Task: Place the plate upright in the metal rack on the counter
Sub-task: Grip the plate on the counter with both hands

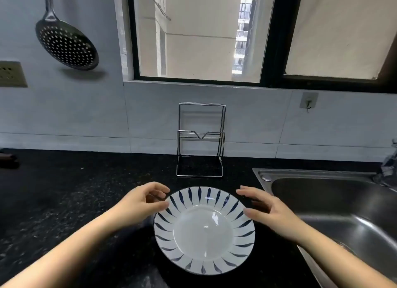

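At the far left a beige wall socket (pixel 11 74) sat on the pale tiled wall, and above and to its right a dark perforated skimmer (pixel 67 44) hung against the tiles. Below them the black speckled counter (pixel 64 191) stretched across, with a small dark object at its left edge too cut off to identify. The left hand (pixel 141 204) came in from the lower left, its fingers loosely curled and parted, the fingertips at the plate's upper-left rim; whether they actually touched it could not be told, and they were not closed around it. The plate (pixel 204 229), white with dark blue leaf-like strokes around its border, lay flat and face up on the counter between the two hands. Behind it, near the wall and well apart from the plate, the metal rack (pixel 200 140) stood upright with nothing in its slots, and bare counter lay between plate and rack. Above the rack a dark-framed window (pixel 202 34) looked onto a concrete building. The right hand (pixel 268 210) hovered at the plate's upper-right rim, fingers spread open and holding nothing. Further right a small adhesive hook (pixel 308 100) was stuck to the tiles, and the steel sink (pixel 335 204) was sunk into the counter just beside the plate, with part of a faucet (pixel 390 165) at the right edge.
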`<state>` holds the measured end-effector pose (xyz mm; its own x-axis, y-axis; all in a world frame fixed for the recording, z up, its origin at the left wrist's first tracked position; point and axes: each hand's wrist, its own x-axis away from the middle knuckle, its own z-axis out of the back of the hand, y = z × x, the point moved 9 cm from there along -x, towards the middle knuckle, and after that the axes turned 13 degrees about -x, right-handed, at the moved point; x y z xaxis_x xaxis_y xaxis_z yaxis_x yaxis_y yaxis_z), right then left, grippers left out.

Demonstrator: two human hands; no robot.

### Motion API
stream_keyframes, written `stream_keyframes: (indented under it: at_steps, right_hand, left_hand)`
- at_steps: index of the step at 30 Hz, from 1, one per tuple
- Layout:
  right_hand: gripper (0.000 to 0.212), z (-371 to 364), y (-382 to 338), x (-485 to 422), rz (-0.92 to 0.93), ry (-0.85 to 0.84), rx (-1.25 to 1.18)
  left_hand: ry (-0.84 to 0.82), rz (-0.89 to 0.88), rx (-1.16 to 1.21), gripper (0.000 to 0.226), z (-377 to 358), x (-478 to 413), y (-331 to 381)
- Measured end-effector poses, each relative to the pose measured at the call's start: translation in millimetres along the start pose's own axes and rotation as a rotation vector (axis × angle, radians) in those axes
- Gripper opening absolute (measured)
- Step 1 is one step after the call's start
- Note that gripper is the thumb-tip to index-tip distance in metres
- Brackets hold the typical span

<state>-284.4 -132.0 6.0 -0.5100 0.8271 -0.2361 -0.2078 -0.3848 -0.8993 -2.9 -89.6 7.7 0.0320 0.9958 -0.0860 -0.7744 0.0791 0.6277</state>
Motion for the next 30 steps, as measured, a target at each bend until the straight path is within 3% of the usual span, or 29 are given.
stream_keyframes:
  at_steps: [9,12,19,26,30]
  right_hand:
    - [0.037,-11,18,9,-0.061,-0.021,0.061]
    - [0.038,-12,20,9,-0.072,-0.019,0.026]
    - [0.051,-17,29,10,-0.129,-0.007,-0.337]
    - [0.061,-10,36,7,-0.254,0.156,-0.448]
    - [0.048,-19,35,6,-0.327,0.141,-0.601]
  left_hand:
    - [-0.104,0.084,0.025,0.052,-25,8,-14]
    - [-0.115,0.125,0.128,0.049,-28,10,-15]
    - [-0.092,0.165,0.486,0.049,-30,13,-12]
    - [-0.035,0.145,0.558,0.050,-19,9,-10]
    - [0.006,0.148,0.573,0.049,-10,4,-12]
